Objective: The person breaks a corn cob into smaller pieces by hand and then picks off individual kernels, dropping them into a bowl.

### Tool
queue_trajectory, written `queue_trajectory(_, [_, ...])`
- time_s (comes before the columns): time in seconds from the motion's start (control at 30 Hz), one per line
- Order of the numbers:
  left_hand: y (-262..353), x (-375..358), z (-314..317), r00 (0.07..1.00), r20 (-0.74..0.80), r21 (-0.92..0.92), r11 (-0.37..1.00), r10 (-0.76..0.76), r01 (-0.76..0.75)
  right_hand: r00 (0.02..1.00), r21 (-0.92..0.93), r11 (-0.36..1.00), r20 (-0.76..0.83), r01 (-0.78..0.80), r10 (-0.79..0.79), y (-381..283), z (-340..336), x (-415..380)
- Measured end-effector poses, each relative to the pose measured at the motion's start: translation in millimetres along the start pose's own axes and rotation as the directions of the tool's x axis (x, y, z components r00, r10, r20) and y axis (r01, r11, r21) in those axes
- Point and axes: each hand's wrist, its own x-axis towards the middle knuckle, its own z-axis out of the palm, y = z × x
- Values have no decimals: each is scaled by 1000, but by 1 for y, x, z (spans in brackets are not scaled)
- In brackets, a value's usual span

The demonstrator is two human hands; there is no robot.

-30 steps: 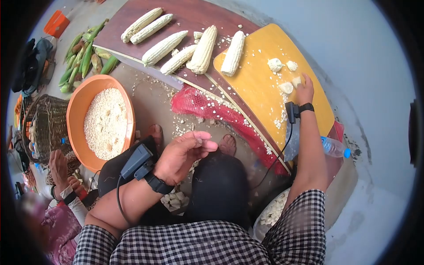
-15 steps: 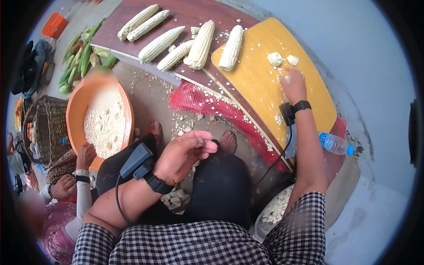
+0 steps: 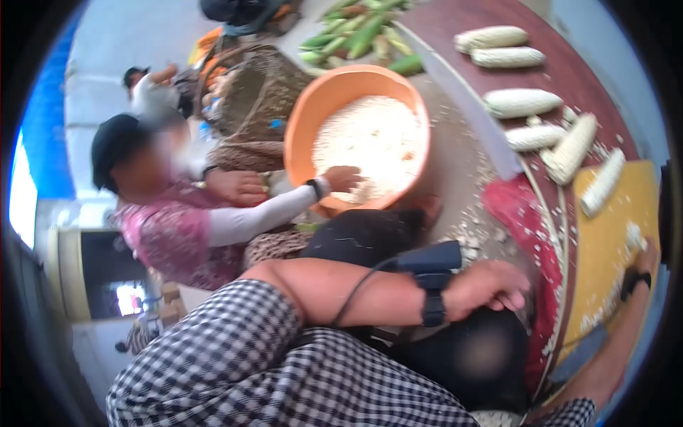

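My left hand (image 3: 487,288), loose and seemingly empty, was over my knee (image 3: 434,363), perhaps for rest. My right hand (image 3: 646,257) was beside a white clump (image 3: 633,235); its grasp I could not tell. The cobs (image 3: 603,183) lay across the desk (image 3: 569,75) and yellow board (image 3: 612,213), probably for easy reaching, pale and husked.

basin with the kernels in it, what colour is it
The basin is orange; it shows best in the head view.
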Motion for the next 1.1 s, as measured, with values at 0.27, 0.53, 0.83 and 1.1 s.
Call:
queue_trajectory(0.27, [-4,0,-2,999,-13,4,999,41,-41,997,-41,999,-80,-6,2,-67,-44,-28])
queue_trajectory(0.53, [-1,-12,1,951,200,-46,972,234,-229,981,594,782,-90,190,-171,-367,-171,-259])
queue_trajectory(0.83, [-7,-106,0,787,516,64,902,337,-428,964,895,422,-32,146,-265,-556,-187,-448])
queue_trajectory(1.1, [-23,-197,-44,747,450,157,780,490,-606,933,987,122,-52,101,-356,-600,-190,-516])
